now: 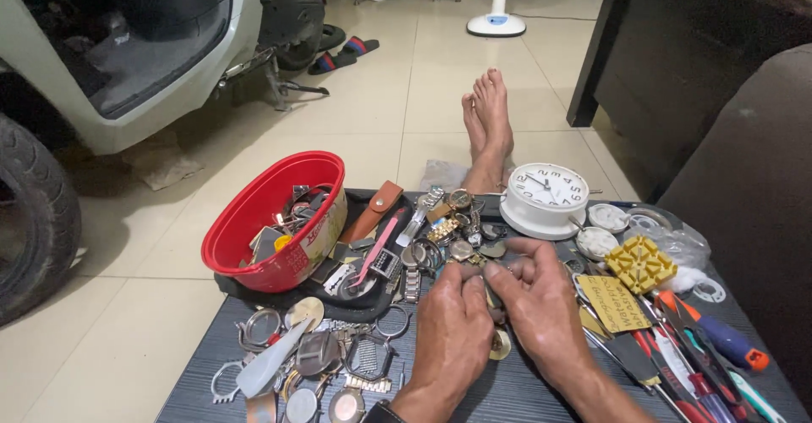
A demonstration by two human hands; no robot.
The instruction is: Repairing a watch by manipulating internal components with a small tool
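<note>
A small watch part (pixel 489 272) sat between the two hands near the middle of the dark table (pixel 524 393), pinched from both sides, and too much of it was covered to say what kind of piece it was. Judging by how things lay, the handling looked to be in its middle: the piece was off the pile and held, but nothing showed it fitted to or freed from anything.

The left hand (pixel 452 326) lay palm down, its fingers (pixel 468 275) curled in and closed on the part from the left. The right hand (pixel 541 304) met it from the other side, its fingers (pixel 505 272) bent and gripping the same piece, so neither hand was slack or spread flat. A gold-coloured round piece (pixel 501 344) showed under the hands, just beside the left one.

Just beyond the fingertips lay a heap of watches and metal straps (pixel 444 220). To the left stood a red oval basket (pixel 254 211) with more parts in it, and nearer the table's edge lay loose watch cases (pixel 321 355). To the right were a white alarm clock (pixel 545 196), a yellow block (pixel 640 262), and screwdrivers (pixel 719 343) with coloured handles. The person's bare feet (pixel 489 118) stretched out on the tiled floor (pixel 372 127) past the table.
</note>
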